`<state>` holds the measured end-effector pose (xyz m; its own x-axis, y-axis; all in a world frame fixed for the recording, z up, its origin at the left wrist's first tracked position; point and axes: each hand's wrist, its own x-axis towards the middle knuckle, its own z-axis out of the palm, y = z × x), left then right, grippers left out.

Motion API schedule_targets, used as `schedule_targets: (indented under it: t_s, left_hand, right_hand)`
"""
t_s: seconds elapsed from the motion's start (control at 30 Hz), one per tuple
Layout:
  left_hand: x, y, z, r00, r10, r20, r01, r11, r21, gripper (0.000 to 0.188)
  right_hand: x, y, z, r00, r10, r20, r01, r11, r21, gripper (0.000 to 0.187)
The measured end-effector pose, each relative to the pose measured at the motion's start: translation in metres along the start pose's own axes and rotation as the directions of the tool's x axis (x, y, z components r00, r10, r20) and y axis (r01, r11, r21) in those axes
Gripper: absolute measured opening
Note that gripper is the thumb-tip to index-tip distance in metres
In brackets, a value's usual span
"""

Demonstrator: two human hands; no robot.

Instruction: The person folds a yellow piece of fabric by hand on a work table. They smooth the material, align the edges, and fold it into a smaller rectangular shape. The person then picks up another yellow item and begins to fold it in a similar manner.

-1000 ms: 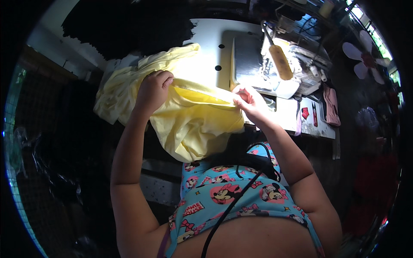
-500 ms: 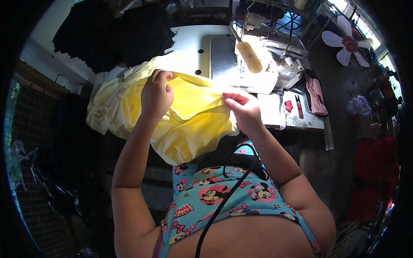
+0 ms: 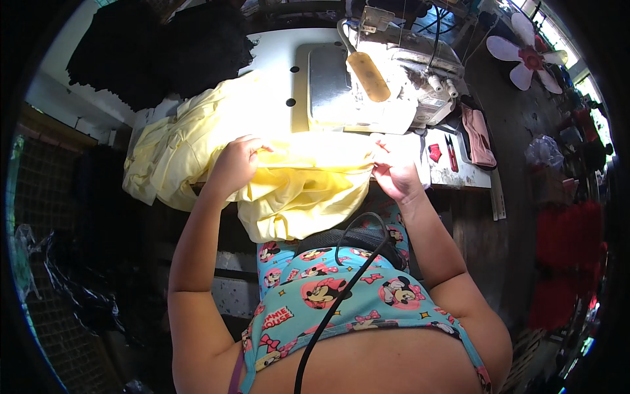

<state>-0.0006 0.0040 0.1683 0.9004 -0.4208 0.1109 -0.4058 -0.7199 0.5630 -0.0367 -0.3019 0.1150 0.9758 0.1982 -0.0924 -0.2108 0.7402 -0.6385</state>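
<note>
A pale yellow piece of cloth (image 3: 295, 203) stretches between my two hands at the front edge of the white sewing table (image 3: 269, 56). My left hand (image 3: 237, 165) pinches it on one side, fingers closed. On the other side my right hand (image 3: 396, 172) grips the cloth's edge between thumb and fingers, partly washed out by bright light. Between the hands the upper edge runs nearly straight, and folds hang down toward my lap. More of the yellow fabric lies bunched on the table to the left. Just beyond my right hand stands a sewing machine (image 3: 420, 88).
A lamp (image 3: 369, 77) on a bent neck hangs over the machine. Red-handled snips (image 3: 451, 154), a small red piece (image 3: 434, 153) and a pink cloth item (image 3: 479, 138) lie at right. Black fabric (image 3: 164, 56) is heaped back left. A fan (image 3: 529, 58) stands far right.
Both hands have shifted apart, my right hand rightward and down, my left slightly down. The cloth between them is pulled straighter, its upper edge lower. The view has shifted a little.
</note>
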Motion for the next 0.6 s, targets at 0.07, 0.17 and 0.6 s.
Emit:
schedule_targets:
  t_s: [0.07, 0.17, 0.6]
  left_hand:
    - [-0.004, -0.007, 0.002, 0.994, -0.109, 0.021, 0.11, 0.949, -0.297, 0.028]
    - [-0.008, -0.015, -0.003, 0.975, -0.211, 0.07, 0.165, 0.474, -0.865, 0.032]
    - [-0.014, -0.004, -0.015, 0.956, -0.265, 0.127, 0.195, 0.248, -0.949, 0.034]
  right_hand:
    - [0.001, -0.001, 0.01, 1.0, -0.006, 0.02, 0.005, 0.998, 0.068, 0.031]
    - [0.012, 0.004, -0.026, 0.939, -0.009, 0.343, -0.048, 0.986, 0.159, 0.03]
    - [0.003, 0.003, -0.022, 0.998, 0.051, 0.023, -0.046, 0.987, -0.154, 0.031]
